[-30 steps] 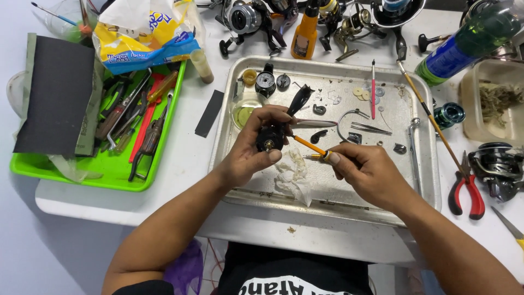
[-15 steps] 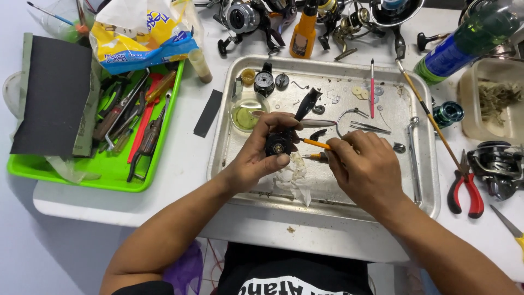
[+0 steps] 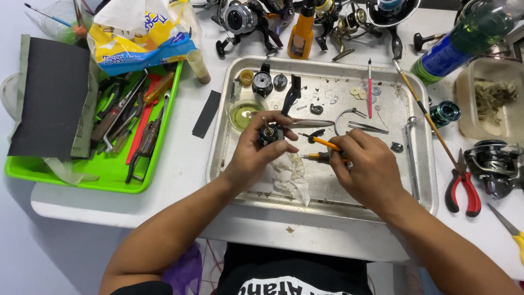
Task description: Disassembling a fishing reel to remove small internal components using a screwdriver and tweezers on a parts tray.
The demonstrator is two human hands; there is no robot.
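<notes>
Reel work looks midway: left hand (image 3: 261, 154) grips the small black reel part (image 3: 268, 134), right hand (image 3: 367, 164) grips an orange-handled screwdriver (image 3: 323, 143), loose pieces strewn across the metal tray (image 3: 420, 164).

white worktable (image 3: 180, 158) under even, bright light, rounded at the near left corner; pale grey-lilac floor (image 3: 33, 257) below and to the left. no walls or windows in view; soft shadows only.

Lime-green tool tray (image 3: 158, 164), orange-handled screwdrivers (image 3: 326, 143), red-handled pliers (image 3: 462, 188), silver metal tray (image 3: 426, 180), yellow-and-blue bag (image 3: 139, 35).
</notes>
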